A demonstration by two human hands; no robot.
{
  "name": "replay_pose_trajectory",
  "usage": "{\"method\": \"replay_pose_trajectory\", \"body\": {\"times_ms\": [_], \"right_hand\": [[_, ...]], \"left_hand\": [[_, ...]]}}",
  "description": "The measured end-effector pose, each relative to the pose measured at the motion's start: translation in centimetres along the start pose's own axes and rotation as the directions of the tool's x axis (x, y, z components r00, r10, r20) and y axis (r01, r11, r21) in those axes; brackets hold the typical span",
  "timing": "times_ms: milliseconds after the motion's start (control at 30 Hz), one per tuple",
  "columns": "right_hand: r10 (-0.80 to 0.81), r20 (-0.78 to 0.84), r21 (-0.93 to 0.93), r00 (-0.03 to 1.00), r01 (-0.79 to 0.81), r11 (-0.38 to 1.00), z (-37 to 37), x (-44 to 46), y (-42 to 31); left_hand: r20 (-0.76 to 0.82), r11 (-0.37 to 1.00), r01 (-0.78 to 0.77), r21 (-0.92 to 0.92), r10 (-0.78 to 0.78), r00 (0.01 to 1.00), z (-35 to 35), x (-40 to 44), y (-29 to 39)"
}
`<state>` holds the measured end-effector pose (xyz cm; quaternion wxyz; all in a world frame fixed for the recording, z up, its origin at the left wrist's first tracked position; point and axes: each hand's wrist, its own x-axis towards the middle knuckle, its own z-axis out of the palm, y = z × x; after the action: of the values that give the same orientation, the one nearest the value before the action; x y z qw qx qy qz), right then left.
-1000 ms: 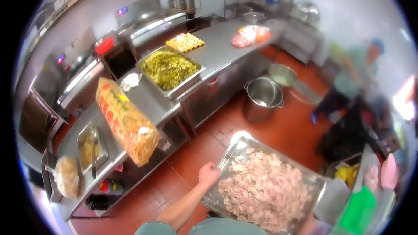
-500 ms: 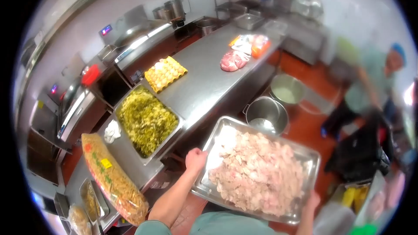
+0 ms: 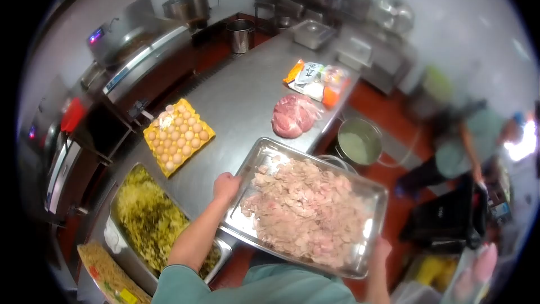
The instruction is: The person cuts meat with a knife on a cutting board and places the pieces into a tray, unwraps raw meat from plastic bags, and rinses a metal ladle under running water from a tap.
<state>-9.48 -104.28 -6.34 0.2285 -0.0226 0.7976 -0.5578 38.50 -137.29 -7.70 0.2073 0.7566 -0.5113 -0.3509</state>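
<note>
A metal tray (image 3: 363,190) filled with pale sliced meat (image 3: 306,211) is held in front of my body, tilted in view, partly over the steel counter's edge. My left hand (image 3: 226,187) is closed around its left rim. At the tray's right side, my right hand (image 3: 381,250) grips the edge, its fingers mostly hidden and slightly blurred. Left of my forearm sits a deep metal pan of chopped green vegetables (image 3: 149,211). Beyond the tray lies a bag of raw red meat (image 3: 293,115).
The steel counter (image 3: 230,101) carries a yellow tray of eggs (image 3: 179,135), bagged goods (image 3: 315,81) and a long bag of noodle-like food (image 3: 112,276). A pot (image 3: 360,142) stands on the red floor. At right, a person (image 3: 469,141) bends over a black bin (image 3: 444,217).
I have moved forward along the counter with the tray. The eggs and vegetable pan now appear lower and further left, the raw meat nearer. The person at right has bent towards the bin.
</note>
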Motion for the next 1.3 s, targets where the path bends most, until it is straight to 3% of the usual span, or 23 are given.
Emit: {"method": "replay_pose_trajectory", "body": {"times_ms": [267, 467, 500, 567, 633, 700, 767, 867, 967, 1067, 1100, 1167, 1300], "right_hand": [[0.062, 0.016, 0.032, 0.998, -0.062, 0.998, 10.4, -0.6, -2.4], [0.066, 0.037, 0.027, 0.997, -0.067, 0.997, 14.1, 0.2, -3.6], [0.076, 0.043, 0.038, 0.996, -0.077, 0.996, 14.7, 0.2, -3.9], [0.09, 0.053, 0.062, 0.995, -0.093, 0.994, 15.2, 0.1, -4.4], [0.05, 0.098, -0.035, 0.994, -0.047, 0.998, 14.3, 1.2, -2.9], [0.051, 0.149, -0.11, 0.987, -0.035, 0.993, 15.1, 2.1, -2.9], [0.078, 0.176, -0.152, 0.981, -0.051, 0.987, 13.3, 0.6, -4.5], [0.117, 0.17, -0.141, 0.978, -0.093, 0.986, 12.7, 0.1, -3.9], [0.184, 0.218, -0.149, 0.958, -0.153, 0.977, 12.3, -0.1, -3.5], [0.232, 0.279, -0.249, 0.932, -0.163, 0.955, 12.8, -0.8, -6.6], [0.193, 0.285, -0.311, 0.939, -0.1, 0.945, 12.9, -0.6, -6.3], [0.116, 0.304, -0.432, 0.946, 0.028, 0.901, 13.0, -0.4, -5.8], [0.141, 0.322, -0.486, 0.936, 0.036, 0.873, 13.3, -0.6, -7.1]], "left_hand": [[-0.125, 0.996, -0.087, -0.011, 0.085, 0.989, -0.7, 10.3, 0.3], [-0.097, 0.989, -0.114, -0.092, 0.105, 0.99, -0.2, 15.0, 0.5], [-0.201, 0.98, -0.201, -0.015, 0.194, 0.96, -0.1, 15.2, 1.6], [-0.379, 0.925, -0.347, 0.155, 0.38, 0.844, 0.2, 13.7, 5.6], [-0.404, 0.785, -0.57, 0.245, 0.617, 0.676, 0.8, 11.9, 12.5], [-0.209, 0.757, -0.652, -0.04, 0.631, 0.747, 2.9, 13.6, 19.5], [0.012, 0.746, -0.666, 0.01, 0.666, 0.746, 5.6, 13.9, 25.9], [-0.089, 0.591, -0.786, 0.182, 0.806, 0.585, 13.5, 18.2, 28.6], [0.06, 0.78, -0.577, 0.243, 0.581, 0.812, 16.6, 20.8, 30.6], [0.07, 0.901, -0.426, 0.082, 0.421, 0.904, 17.8, 25.2, 30.6], [0.122, 0.931, -0.349, -0.104, 0.36, 0.925, 17.4, 25.1, 31.6], [0.258, 0.889, -0.124, -0.441, 0.258, 0.931, 16.1, 25.0, 33.3], [0.326, 0.777, 0.001, -0.629, 0.263, 0.908, 14.2, 24.8, 37.2]]}}
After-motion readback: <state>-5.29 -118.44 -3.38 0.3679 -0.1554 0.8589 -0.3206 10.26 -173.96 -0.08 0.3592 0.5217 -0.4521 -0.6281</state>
